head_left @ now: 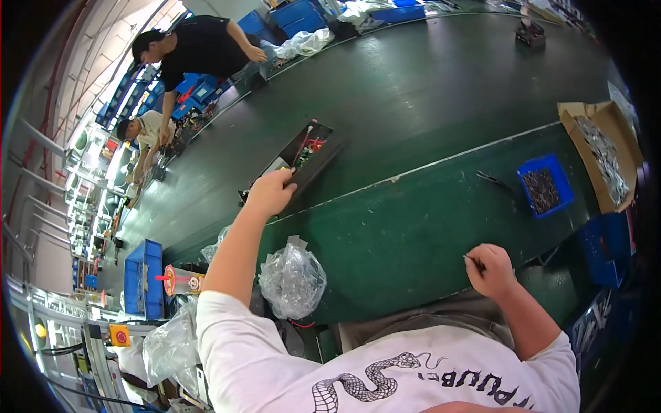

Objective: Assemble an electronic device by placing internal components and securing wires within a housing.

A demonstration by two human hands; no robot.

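Left hand [273, 191]: grip clasping open black housing [308, 155] by near wall; steady, level hold advisable. Right hand [491, 268]: grip narrow, apparently pinching small dark piece [476, 263].

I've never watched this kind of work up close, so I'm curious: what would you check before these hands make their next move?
1. Left hand on the black box: ok, it is touching the near end.
2. Firmness of that hold: cannot tell from this view.
3. Right hand free: not ok, it pinches a small dark object.
4. Blue tray stocked: ok, small dark parts fill much of it.
5. Dark tool apart from both hands: ok, it lies on the green table left of the tray.
6. Clear plastic bag apart from the black box: ok, there is a gap between them.
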